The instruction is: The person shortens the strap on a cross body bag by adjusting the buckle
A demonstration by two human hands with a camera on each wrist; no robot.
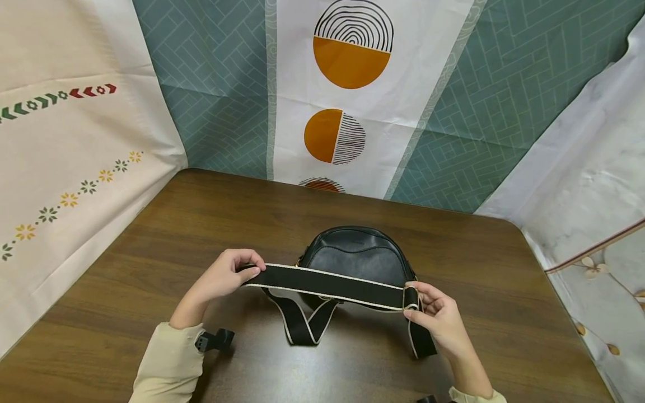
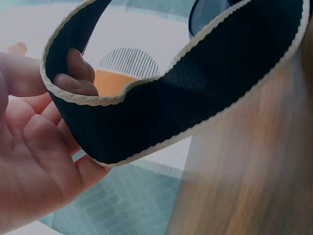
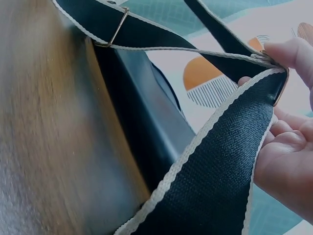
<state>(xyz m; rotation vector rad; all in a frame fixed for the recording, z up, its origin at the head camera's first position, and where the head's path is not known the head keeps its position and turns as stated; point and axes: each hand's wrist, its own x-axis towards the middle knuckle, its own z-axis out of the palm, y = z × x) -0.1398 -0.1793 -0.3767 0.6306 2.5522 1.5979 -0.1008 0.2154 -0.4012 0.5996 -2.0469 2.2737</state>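
Observation:
A wide black strap point(image 1: 332, 285) with cream edges stretches between the two hands, in front of a black handbag point(image 1: 360, 254) on the table. My left hand point(image 1: 232, 274) pinches the strap at its left end, where it folds back. In the left wrist view the fingers point(image 2: 73, 78) curl around the strap loop. At the other end, my right hand point(image 1: 440, 313) pinches a gold-coloured slider buckle point(image 1: 410, 298) between thumb and fingers. The right wrist view shows the strap point(image 3: 210, 147) threaded through that buckle. A second metal ring point(image 3: 117, 29) sits further along the strap.
Lower strap loops point(image 1: 302, 330) hang or lie before the bag on the brown wooden table point(image 1: 151, 268). Patterned cloths point(image 1: 216, 84) hang behind the table and at both sides. A black wrist mount point(image 1: 214, 340) is on the left sleeve.

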